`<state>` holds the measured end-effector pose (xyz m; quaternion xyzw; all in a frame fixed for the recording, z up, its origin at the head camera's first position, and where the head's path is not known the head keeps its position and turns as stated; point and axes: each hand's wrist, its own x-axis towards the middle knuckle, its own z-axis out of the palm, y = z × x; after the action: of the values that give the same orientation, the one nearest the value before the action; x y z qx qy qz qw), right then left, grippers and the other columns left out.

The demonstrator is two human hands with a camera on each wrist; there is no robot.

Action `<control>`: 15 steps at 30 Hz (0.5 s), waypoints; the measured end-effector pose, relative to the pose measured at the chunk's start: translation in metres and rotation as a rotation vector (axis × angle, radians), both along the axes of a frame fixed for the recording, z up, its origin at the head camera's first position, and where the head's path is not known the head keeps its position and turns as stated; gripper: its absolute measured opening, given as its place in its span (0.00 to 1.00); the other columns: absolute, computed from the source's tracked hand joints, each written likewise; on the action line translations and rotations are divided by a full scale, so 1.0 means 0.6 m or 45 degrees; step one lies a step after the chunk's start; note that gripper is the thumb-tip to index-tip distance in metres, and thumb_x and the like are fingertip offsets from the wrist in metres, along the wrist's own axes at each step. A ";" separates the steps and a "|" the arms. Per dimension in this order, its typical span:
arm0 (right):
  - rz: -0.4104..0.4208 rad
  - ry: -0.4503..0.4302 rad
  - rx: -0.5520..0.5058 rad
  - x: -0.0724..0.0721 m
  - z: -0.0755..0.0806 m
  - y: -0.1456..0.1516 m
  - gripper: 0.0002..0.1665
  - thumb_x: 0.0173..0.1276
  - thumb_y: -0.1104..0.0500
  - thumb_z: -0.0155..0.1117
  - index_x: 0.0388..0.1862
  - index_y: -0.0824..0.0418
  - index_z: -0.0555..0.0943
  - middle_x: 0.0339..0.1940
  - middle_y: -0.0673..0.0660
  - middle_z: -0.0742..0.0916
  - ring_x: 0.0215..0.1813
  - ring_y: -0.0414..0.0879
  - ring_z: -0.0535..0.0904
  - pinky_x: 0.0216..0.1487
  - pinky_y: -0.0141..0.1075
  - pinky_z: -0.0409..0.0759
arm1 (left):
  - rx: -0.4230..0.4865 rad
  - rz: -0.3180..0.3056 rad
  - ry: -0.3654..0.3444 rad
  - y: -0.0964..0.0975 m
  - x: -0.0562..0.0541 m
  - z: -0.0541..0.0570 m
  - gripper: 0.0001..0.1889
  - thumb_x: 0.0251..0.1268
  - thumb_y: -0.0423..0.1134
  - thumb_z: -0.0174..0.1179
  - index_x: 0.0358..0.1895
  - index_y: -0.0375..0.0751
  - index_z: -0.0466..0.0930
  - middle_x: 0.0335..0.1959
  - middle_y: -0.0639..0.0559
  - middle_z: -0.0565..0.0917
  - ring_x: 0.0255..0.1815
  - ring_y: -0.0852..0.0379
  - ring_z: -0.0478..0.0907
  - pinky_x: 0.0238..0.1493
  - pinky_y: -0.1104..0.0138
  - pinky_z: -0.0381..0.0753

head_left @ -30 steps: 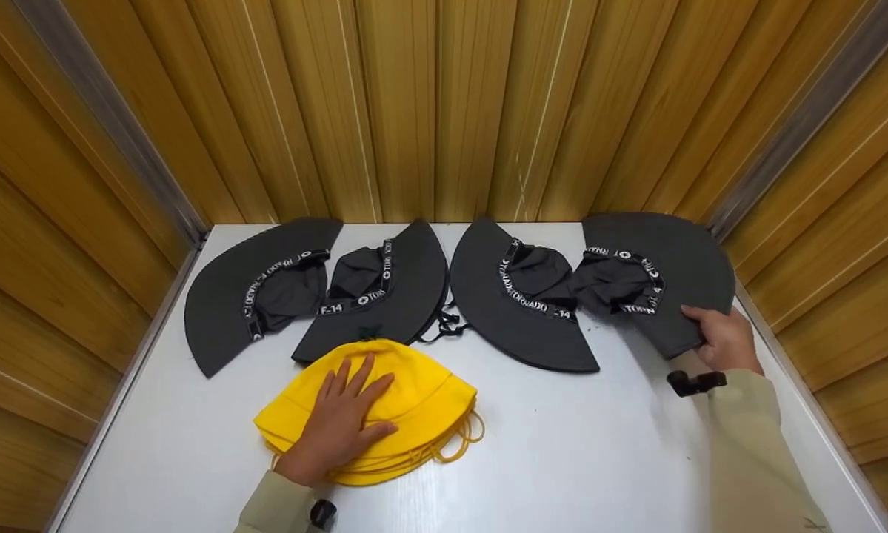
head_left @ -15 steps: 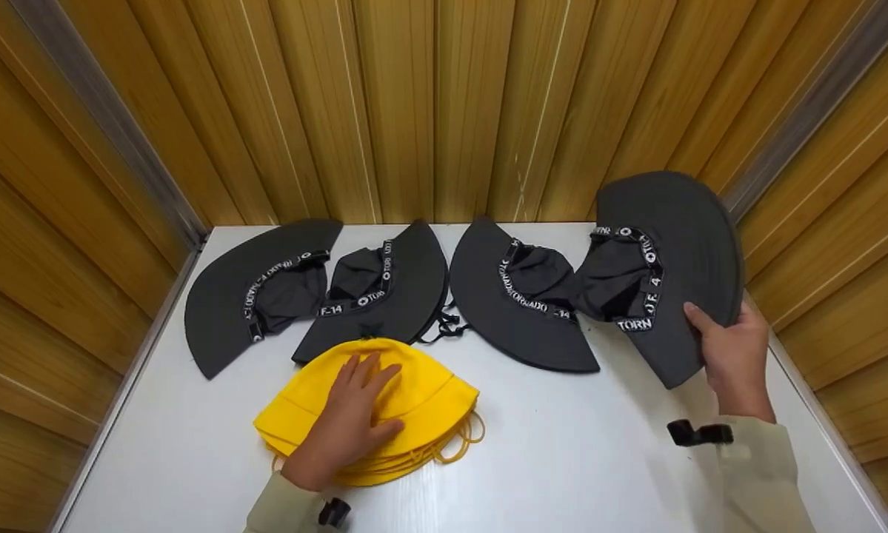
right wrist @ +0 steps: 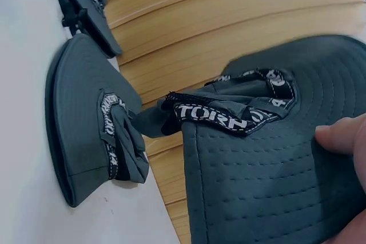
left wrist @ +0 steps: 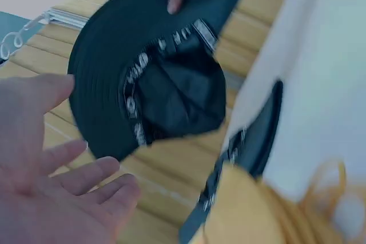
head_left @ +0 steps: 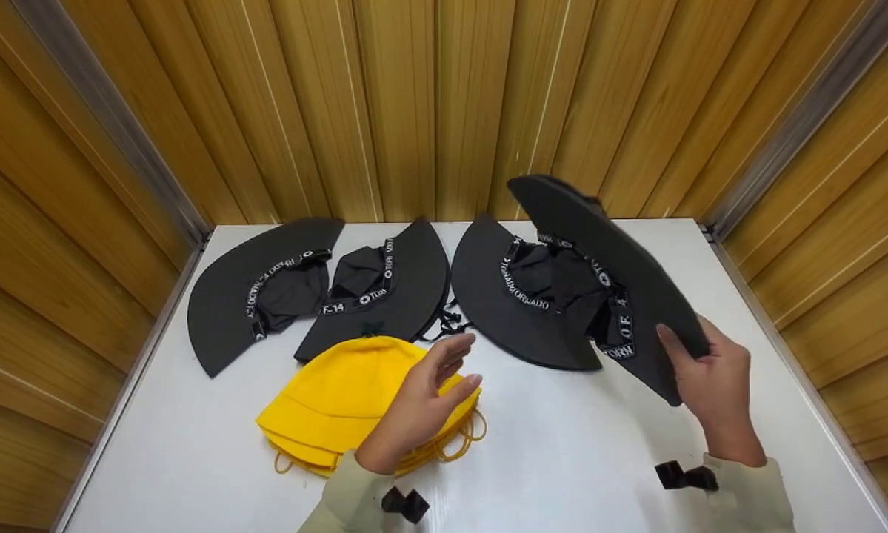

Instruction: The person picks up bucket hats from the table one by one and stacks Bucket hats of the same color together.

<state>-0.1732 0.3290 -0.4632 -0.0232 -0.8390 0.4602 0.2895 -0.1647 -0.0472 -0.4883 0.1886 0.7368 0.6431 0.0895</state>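
Observation:
My right hand (head_left: 710, 389) pinches a folded dark grey bucket hat (head_left: 655, 303) by its brim, thumb on the near face. The hat is raised and tilted, with its lettered inner band showing in the right wrist view. Its soft crown overlaps another dark hat (head_left: 488, 311) lying on the table. My left hand (head_left: 418, 407) hovers above the right part of a stack of yellow bucket hats (head_left: 325, 392), holding nothing. In the left wrist view, my left fingers (left wrist: 80, 181) are spread loosely near the raised brim.
Two more dark folded hats (head_left: 221, 303) lie at the back left of the white table (head_left: 562, 459). Black cords (head_left: 451, 322) trail between the middle hats, and yellow cord loops (head_left: 458, 444) hang off the stack. Wood-look walls (head_left: 399, 111) enclose three sides.
My right hand has lifted the rightmost dark hat off the table and tilted it, swinging its brim leftward. My left hand has risen from the yellow stack and moved right.

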 end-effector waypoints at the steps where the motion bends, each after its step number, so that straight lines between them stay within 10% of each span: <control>1: 0.050 0.070 0.034 0.001 -0.004 -0.003 0.17 0.64 0.68 0.73 0.53 0.61 0.89 0.41 0.32 0.88 0.40 0.25 0.85 0.43 0.16 0.79 | 0.118 -0.016 -0.071 0.010 -0.005 0.003 0.31 0.76 0.46 0.60 0.77 0.46 0.62 0.76 0.51 0.70 0.78 0.52 0.67 0.77 0.59 0.68; 9: 0.422 0.551 0.311 0.001 -0.022 -0.034 0.21 0.57 0.79 0.71 0.49 0.67 0.89 0.46 0.59 0.92 0.56 0.28 0.84 0.57 0.19 0.79 | 1.045 -0.083 -0.574 0.069 -0.028 0.023 0.34 0.81 0.49 0.47 0.81 0.37 0.51 0.78 0.34 0.64 0.76 0.39 0.69 0.79 0.49 0.65; 15: 0.614 0.755 0.496 0.005 -0.006 -0.062 0.15 0.77 0.58 0.60 0.45 0.64 0.91 0.45 0.64 0.92 0.51 0.44 0.90 0.61 0.23 0.79 | 1.251 0.069 -0.856 0.086 -0.026 0.047 0.37 0.76 0.62 0.51 0.79 0.46 0.60 0.76 0.50 0.71 0.69 0.55 0.74 0.79 0.60 0.66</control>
<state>-0.1705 0.2918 -0.4668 0.3620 -0.7721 0.3346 0.4012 -0.1803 0.0043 -0.4603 -0.0250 0.2887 0.9351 0.2038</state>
